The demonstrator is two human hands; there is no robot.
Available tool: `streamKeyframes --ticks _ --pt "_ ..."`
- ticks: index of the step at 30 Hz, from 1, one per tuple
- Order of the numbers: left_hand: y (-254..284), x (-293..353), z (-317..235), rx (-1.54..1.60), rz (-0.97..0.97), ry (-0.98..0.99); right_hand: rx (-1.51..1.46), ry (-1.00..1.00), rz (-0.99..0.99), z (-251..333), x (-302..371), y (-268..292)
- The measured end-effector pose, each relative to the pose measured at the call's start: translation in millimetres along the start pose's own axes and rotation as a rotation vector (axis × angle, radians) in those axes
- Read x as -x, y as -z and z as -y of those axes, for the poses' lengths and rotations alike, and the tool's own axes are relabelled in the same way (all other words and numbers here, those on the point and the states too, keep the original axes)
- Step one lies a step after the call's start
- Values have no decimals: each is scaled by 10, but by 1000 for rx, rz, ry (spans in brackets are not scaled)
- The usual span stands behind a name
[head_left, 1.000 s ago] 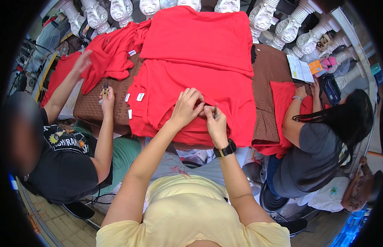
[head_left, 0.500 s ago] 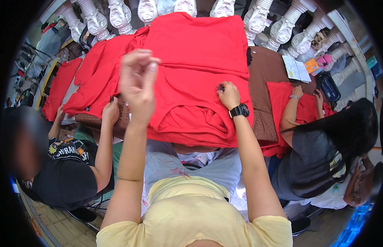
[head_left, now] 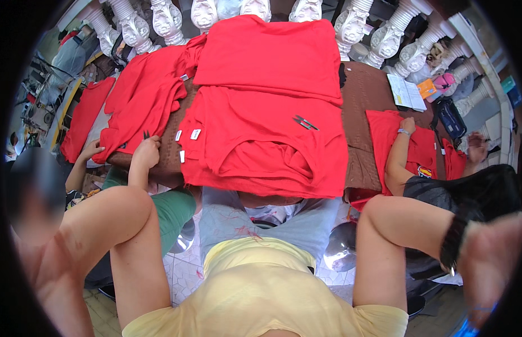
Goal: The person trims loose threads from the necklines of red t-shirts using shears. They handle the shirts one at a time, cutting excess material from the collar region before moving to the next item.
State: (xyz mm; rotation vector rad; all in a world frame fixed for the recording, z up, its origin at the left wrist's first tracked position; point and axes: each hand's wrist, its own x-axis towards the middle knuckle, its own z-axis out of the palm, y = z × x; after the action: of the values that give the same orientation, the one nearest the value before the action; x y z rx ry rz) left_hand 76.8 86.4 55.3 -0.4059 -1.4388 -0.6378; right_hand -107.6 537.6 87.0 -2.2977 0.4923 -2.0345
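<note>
Both my arms are bent back toward my head. My left hand (head_left: 56, 272) is at the lower left rim, large and partly smeared, its fingers not clear. At the lower right rim, my right hand (head_left: 493, 261) is blurred too, with a black watch (head_left: 454, 242) on its wrist. In front of me a red shirt (head_left: 255, 109) lies flat on a stack, its round neckline toward me and small white labels at its left edge. Dark thread snips (head_left: 305, 122) rest on the shirt, untouched by either hand.
Folded red cloth (head_left: 269, 53) lies beyond the shirt on the brown-covered table (head_left: 359, 129). A co-worker at left holds snips (head_left: 146, 135) near red garments (head_left: 143, 84); another at right handles red cloth (head_left: 384, 132). White balusters (head_left: 350, 25) line the far side.
My right hand has let go of the thread snips, leaving them on the shirt. Both hands have swung back and outward from the table to the picture's lower sides.
</note>
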Motion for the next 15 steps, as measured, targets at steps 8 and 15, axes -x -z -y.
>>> streamKeyframes --ticks 8,15 --pt "504 634 1479 -1786 837 235 574 55 107 -277 -281 -553" --pt "1059 -684 1424 -2627 1206 11 595 63 114 -285 -250 -558"
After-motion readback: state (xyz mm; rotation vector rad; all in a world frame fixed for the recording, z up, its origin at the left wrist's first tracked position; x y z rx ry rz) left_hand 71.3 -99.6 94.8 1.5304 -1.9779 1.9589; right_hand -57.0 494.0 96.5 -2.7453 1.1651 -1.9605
